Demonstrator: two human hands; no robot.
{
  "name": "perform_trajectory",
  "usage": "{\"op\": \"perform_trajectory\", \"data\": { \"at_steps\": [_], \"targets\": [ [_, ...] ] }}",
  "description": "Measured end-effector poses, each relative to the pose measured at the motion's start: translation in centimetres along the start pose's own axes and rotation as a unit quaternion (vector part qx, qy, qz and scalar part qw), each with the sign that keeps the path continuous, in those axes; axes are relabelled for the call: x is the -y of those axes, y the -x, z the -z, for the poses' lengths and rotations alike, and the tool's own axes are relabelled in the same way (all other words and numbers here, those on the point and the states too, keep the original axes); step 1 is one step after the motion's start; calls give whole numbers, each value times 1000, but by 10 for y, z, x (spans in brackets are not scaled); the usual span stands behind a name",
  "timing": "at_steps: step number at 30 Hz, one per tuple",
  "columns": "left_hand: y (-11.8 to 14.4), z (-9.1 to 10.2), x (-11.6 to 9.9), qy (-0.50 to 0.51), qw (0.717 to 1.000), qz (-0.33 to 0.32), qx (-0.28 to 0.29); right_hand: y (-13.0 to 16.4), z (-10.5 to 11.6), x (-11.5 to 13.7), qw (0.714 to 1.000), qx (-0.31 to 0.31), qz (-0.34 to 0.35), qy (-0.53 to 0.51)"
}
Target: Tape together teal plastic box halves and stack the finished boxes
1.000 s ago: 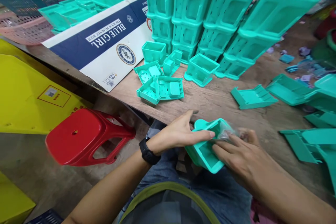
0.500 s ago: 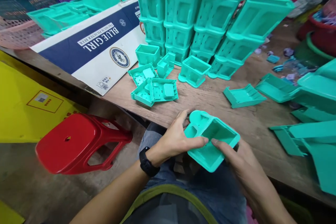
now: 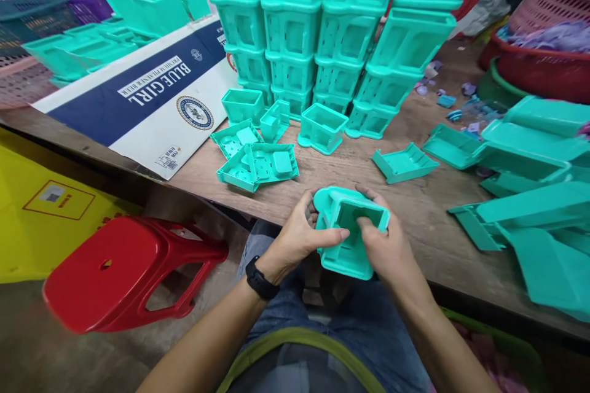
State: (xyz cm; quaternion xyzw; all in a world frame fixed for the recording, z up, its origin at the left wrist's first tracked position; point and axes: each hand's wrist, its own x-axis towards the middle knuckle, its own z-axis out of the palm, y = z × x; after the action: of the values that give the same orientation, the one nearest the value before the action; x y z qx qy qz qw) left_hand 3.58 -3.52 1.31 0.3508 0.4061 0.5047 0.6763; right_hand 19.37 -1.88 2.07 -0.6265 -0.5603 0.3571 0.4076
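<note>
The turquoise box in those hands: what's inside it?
A digit of the right hand sits inside the turquoise box, whose inner walls partly show. No loose item is visible, but that hand hides part of the interior.

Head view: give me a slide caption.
Left hand and right hand hold a teal box near the edge of a table, stacked boxes beyond.

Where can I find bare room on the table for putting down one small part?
The table shows bare wood between the clustered trays and the lone tray, beyond the held box. Another patch lies between the held box, the lone tray and the pile of parts at right. The back is crowded with stacked boxes, and the right end with that pile.
</note>
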Motion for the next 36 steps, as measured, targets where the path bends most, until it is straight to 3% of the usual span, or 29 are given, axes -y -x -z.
{"op": "perform_trajectory", "data": {
  "at_steps": [2, 5, 12, 23, 27, 32, 34, 36],
  "targets": [
    [1, -3, 2, -30, 999, -38, -17, -4, -1, 0, 999, 6, 41, 4],
    [3, -10, -1, -66, 995, -66, -39, -10, -1, 1, 998, 26, 49, -8],
    [5, -14, -12, -116, 987, -71, -91, -19, -3, 4, 998, 46, 52, -13],
    [6, -6, -18, -130, 987, -59, -68, -23, -9, -1, 998, 43, 37, -39],
    [4, -9, -22, -121, 990, -38, -61, -24, 3, 5, 995, 86, -27, -53],
    [5, -8, -27, -3, 999, 25, -23, -15, 21, 20, 969, 209, -90, -98],
    [7, -8, -28, -45, 999, 11, -21, -17, 24, 21, 979, 188, -63, -48],
    [9, -8, -28, -109, 993, -23, -22, -23, 27, 19, 988, 150, 9, 36]
  ]
}}
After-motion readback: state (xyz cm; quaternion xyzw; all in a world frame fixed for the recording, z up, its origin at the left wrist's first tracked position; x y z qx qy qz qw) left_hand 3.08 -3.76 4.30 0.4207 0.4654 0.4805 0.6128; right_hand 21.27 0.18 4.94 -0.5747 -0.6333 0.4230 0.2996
